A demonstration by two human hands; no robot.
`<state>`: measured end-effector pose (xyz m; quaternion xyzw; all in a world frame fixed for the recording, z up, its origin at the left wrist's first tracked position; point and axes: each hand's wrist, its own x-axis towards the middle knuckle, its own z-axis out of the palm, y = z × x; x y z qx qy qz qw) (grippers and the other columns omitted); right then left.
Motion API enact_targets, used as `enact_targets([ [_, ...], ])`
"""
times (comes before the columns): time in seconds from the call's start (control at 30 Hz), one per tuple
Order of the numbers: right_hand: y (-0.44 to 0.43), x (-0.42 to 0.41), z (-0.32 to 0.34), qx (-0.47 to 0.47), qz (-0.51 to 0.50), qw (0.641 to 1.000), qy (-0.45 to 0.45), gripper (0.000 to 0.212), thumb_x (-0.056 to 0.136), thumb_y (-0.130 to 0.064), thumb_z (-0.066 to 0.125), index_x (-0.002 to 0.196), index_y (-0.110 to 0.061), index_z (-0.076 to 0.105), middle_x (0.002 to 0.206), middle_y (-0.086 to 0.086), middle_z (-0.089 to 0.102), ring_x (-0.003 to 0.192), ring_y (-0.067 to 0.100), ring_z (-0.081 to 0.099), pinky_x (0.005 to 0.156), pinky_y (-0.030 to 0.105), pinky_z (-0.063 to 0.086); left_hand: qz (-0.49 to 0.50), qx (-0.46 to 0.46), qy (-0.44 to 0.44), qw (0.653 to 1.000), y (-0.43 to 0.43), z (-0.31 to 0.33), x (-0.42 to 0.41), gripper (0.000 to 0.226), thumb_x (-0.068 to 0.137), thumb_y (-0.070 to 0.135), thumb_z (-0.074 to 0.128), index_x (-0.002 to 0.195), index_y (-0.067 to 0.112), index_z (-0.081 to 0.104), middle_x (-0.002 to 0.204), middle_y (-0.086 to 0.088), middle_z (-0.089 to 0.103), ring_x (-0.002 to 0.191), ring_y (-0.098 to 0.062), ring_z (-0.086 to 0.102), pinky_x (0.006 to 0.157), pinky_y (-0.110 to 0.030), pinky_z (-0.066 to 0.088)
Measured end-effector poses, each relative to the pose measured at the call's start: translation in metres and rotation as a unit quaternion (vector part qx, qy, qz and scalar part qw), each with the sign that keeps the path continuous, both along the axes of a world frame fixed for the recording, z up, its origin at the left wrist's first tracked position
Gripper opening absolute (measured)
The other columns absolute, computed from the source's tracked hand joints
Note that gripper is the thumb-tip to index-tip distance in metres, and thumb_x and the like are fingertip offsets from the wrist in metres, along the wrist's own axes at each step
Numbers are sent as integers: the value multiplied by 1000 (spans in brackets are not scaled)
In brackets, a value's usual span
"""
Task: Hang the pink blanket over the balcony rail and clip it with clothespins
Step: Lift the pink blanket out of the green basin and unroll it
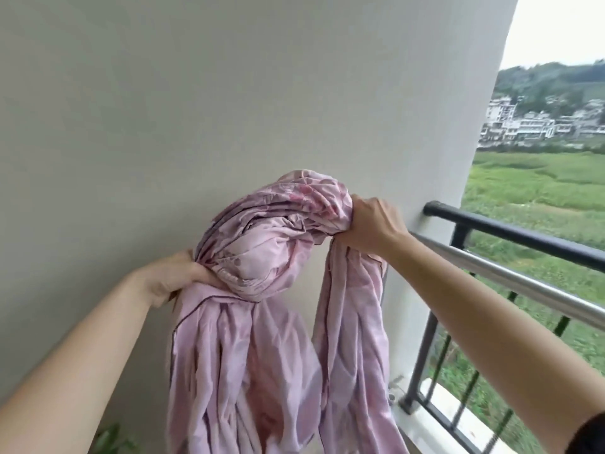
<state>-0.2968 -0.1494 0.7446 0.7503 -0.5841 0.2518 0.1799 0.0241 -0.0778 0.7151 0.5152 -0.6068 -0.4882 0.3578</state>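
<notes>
The pink blanket (271, 250) is bunched in a thick twisted roll held up in front of the white wall, with two long folds hanging down from it. My left hand (173, 276) grips the roll's lower left end. My right hand (370, 227) clutches its upper right end, just left of the balcony rail. The black top rail (510, 231) runs from the wall toward the lower right, with a shiny metal bar (510, 276) just inside it. The blanket does not touch either rail. No clothespins are visible.
A white wall (229, 93) fills the left and centre. Black vertical balusters (422, 358) stand under the rail on a pale ledge. A green plant leaf (111, 440) shows at the bottom left. Fields and distant buildings lie beyond the rail.
</notes>
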Motion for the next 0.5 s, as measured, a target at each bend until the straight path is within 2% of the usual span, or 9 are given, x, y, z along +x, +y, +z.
enact_targets([
  [0.1,4,2,10,29,-4,997,-73,37,73,-42,69,95,-15,57,77,1,55,72,30,57,58,32,39,-50,1,67,997,5,-6,-11,52,43,-3,83,89,21,81,106,-10,75,95,-22,73,70,-26,59],
  [0.2,6,4,13,37,9,991,-129,37,76,-39,66,101,-14,54,81,2,54,74,30,55,60,33,39,-90,6,113,989,4,-19,-20,73,17,18,97,88,20,82,103,-8,76,93,-21,74,70,-25,59],
  [0.27,5,3,16,29,-28,998,-43,43,81,-44,61,109,-13,51,84,4,58,75,31,58,59,33,40,-103,13,120,987,0,-25,-24,78,15,22,97,92,17,81,104,-9,76,96,-24,73,73,-27,59],
  [0.33,-1,1,17,28,-92,992,87,50,87,-49,54,119,-12,46,93,8,64,82,32,63,60,34,40,-70,2,106,992,-8,-27,-26,69,26,14,94,93,13,80,102,-10,76,98,-28,72,78,-31,58],
  [0.37,-6,1,16,47,-113,987,106,51,89,-49,52,122,-12,43,98,9,65,87,33,64,61,34,40,-33,-7,95,995,-13,-28,-26,61,32,9,89,93,10,79,100,-10,77,98,-30,72,82,-34,57],
  [0.4,-14,2,12,76,-118,986,88,50,90,-46,52,124,-11,42,101,10,64,90,34,64,63,35,40,9,-19,84,996,-18,-28,-26,57,36,7,85,93,8,78,97,-10,77,97,-31,72,87,-38,56],
  [0.5,-42,7,-2,146,-75,981,-105,44,88,-34,54,123,-10,42,110,14,60,97,38,61,68,38,45,99,-58,61,992,-29,-26,-33,57,30,20,82,86,13,79,88,-6,78,88,-26,74,90,-47,57],
])
